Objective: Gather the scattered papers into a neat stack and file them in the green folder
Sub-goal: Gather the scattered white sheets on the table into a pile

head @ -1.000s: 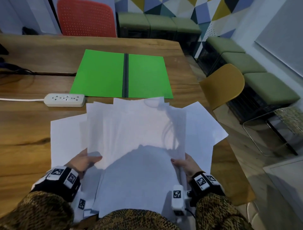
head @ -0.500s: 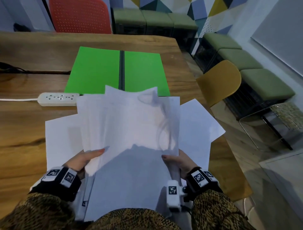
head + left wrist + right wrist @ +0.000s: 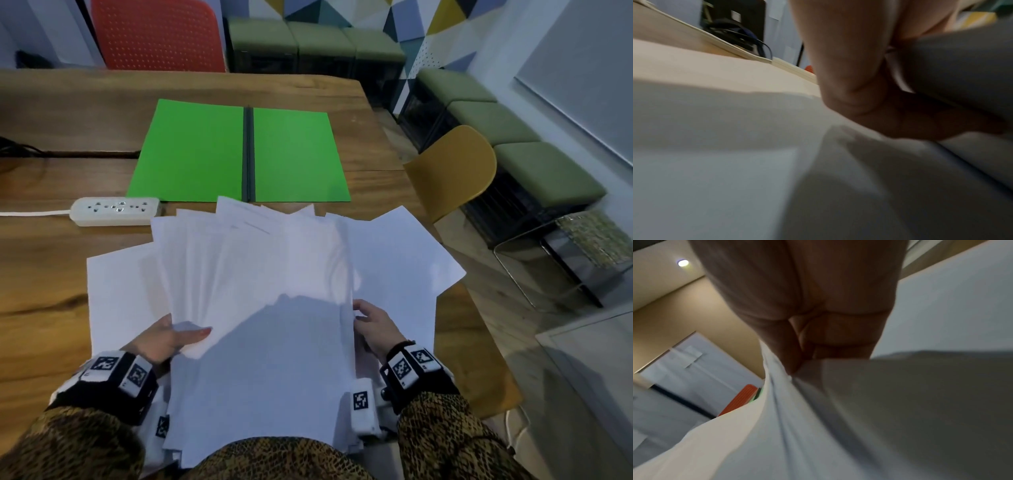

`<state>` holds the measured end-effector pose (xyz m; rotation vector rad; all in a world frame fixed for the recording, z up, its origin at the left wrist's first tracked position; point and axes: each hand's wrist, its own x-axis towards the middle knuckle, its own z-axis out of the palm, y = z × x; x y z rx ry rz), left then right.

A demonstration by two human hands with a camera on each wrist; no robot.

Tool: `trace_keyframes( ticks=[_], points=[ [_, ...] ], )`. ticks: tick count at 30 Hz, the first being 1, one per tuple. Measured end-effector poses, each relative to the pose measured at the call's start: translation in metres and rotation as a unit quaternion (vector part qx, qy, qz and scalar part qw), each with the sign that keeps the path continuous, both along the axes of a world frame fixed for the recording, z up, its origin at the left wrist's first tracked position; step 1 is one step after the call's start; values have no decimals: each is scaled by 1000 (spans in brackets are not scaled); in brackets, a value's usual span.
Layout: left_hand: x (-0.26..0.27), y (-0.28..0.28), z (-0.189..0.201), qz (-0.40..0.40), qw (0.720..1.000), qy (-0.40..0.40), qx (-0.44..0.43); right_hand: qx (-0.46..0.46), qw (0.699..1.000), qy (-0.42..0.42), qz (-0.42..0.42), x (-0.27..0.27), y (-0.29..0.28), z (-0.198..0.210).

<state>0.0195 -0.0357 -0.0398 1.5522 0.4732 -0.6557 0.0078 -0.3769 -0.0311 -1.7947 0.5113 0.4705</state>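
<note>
While green folder (image 3: 239, 152) lies open — left hand (image 3: 164, 339), right hand (image 3: 375, 327) pinch papers (image 3: 267, 308).

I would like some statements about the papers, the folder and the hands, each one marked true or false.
1. The green folder lies open on the table. True.
2. The papers are already inside the folder. False: they lie fanned out on the table, nearer the person.
3. Both hands hold papers. True: the left hand and the right hand grip the bundle's sides.
4. The power strip lies on the folder. False: it lies on the table beside it.
5. The red chair stands at the table's right side. False: that chair is yellow.
</note>
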Motion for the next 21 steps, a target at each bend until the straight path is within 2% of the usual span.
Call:
trace_keyframes(
  ticks=[3,4,8,10,12,14,15,16,18,21],
  points=[
    [1,-1,15,-3,999,-1,-38,23,996,3,-88,0,-1,-1],
    [2,-5,17,-5,999,-6,-45,18,996,-2,-91,1,-1,-3],
    [3,-16,4,30,997,-46,50,-71,997,-24,20,3,20,-2],
    [2,-18,9,41,996,-53,64,-74,995,-44,45,3,26,3],
    [0,-10,22,-18,998,-43,50,15,996,-66,52,2,19,9],
    [0,1,35,-91,996,-24,-3,139,986,-84,37,0,2,13],
    [1,5,38,-91,994,-23,-49,195,977,-84,19,-1,-5,14],
    [3,6,36,-55,996,-16,-66,237,968,-84,10,-1,-7,15],
    [5,-4,40,-4,996,-3,-85,254,964,-85,-5,2,-3,14],
    [7,-22,47,-40,997,-4,-66,222,971,-88,-34,8,13,18]
  ],
)
